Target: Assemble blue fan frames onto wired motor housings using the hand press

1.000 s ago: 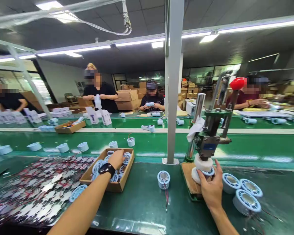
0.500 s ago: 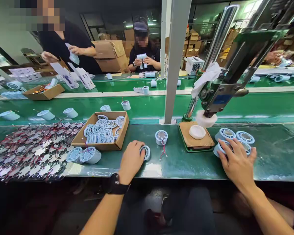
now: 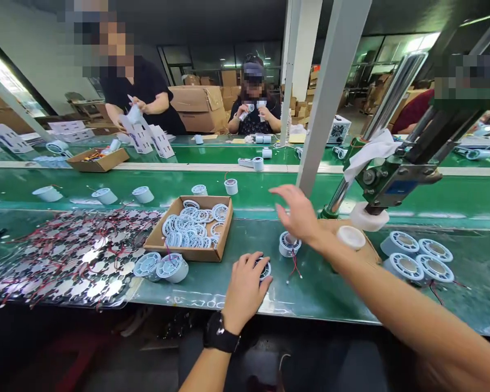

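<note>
My left hand [image 3: 245,288] is curled round a round light-blue plastic housing [image 3: 265,270] on the bench; its fingers cover part of that piece. My right hand [image 3: 297,216] is in the air with its fingers apart, holding nothing. Just below it stands another light-blue housing [image 3: 289,246] with a metal disc on top and red wires trailing forward. A cardboard box [image 3: 190,253] full of light-blue slotted rings [image 3: 196,223] sits left of both hands. At the right, several more housings [image 3: 406,267] stand grouped, wires hanging from the front.
A press [image 3: 408,179] with a white pad [image 3: 369,216] stands behind my right forearm, over a white round seat [image 3: 350,237]. Wired flat metal parts [image 3: 77,261] cover the left bench. Two housings [image 3: 172,268] sit before the box. Beyond the green belt [image 3: 179,182], co-workers handle parts.
My right hand has left the housings at the right and swung left across the press base. My left hand stays on its housing. The camera view has shifted.
</note>
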